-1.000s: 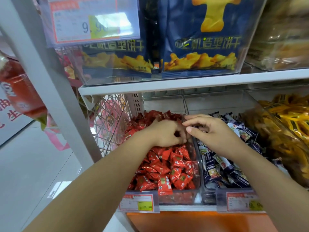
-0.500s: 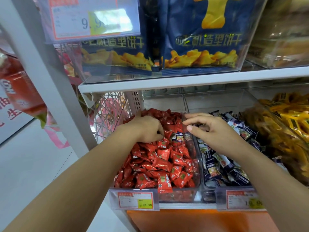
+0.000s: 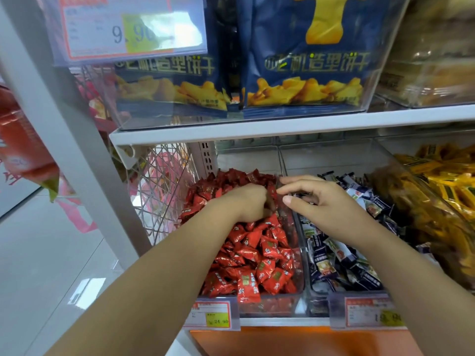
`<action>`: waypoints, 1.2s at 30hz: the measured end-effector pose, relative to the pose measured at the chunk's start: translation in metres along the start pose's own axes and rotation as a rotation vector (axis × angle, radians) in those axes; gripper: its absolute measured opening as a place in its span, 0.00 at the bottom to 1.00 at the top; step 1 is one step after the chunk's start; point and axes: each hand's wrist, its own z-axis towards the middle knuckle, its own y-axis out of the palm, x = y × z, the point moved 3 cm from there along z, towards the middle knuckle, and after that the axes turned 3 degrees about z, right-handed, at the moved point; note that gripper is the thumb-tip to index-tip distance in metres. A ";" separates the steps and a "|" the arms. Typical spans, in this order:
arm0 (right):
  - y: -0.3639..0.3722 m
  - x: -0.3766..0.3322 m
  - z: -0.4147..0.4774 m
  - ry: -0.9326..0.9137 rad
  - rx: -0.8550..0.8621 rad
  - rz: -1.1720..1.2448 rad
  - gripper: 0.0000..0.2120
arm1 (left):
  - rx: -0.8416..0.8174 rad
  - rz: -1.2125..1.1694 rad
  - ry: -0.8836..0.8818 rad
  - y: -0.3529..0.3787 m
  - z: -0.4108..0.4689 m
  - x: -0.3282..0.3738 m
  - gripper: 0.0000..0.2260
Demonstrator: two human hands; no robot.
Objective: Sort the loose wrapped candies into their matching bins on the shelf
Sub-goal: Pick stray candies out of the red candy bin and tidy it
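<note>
**Candy sorting: looks nearly done, maybe one stray left**

Closest to the camera is the 24.90 price tag (image 3: 213,316), clipped on the front lip of the red bin (image 3: 298,299). Next to it on the right is the navy bin (image 3: 318,304). Both bins run long-ways front to back, away from the person.

The red candies (image 3: 257,260) are little pillow packs and they lie every which way, so there's no shared direction. One at the front lip stands roughly on end. The navy candies (image 3: 334,263) are the same kind of jumble.

Further in, the left hand (image 3: 246,204) is knuckles-up in the red pile, right by the wall between the two bins. Its fingers are curled down into the wrappers with the tips buried. I can't tell if they've got hold of a candy or are just digging.

The right hand (image 3: 326,201) hovers over the back left corner of the navy bin. Its fingers are loosely bent, thumb and forefinger apart, and I don't see anything in them.

Progress, my guess: every wrapper I can see already matches its bin, red with red, navy with navy, and the yellow candies (image 3: 442,181) off to the right. If an odd one is left, it's under that left hand.

Up top, the shelf board (image 3: 282,129) carries blue biscuit bags (image 3: 308,68).
</note>
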 end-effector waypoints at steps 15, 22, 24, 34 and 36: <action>0.000 0.000 0.001 -0.009 -0.004 -0.023 0.09 | -0.146 -0.188 -0.126 0.007 0.006 -0.010 0.16; 0.001 -0.003 0.000 -0.014 -0.009 -0.007 0.08 | -0.113 -0.452 -0.141 0.014 0.008 -0.015 0.19; 0.001 -0.004 -0.001 -0.017 -0.011 -0.003 0.09 | -0.113 -0.520 -0.136 0.014 0.007 -0.015 0.17; 0.000 0.000 0.001 -0.017 -0.004 -0.010 0.08 | -0.088 -0.440 -0.101 0.011 0.005 0.001 0.20; 0.000 -0.001 0.001 -0.023 -0.005 -0.015 0.08 | -0.067 -0.532 -0.121 0.015 0.004 -0.002 0.20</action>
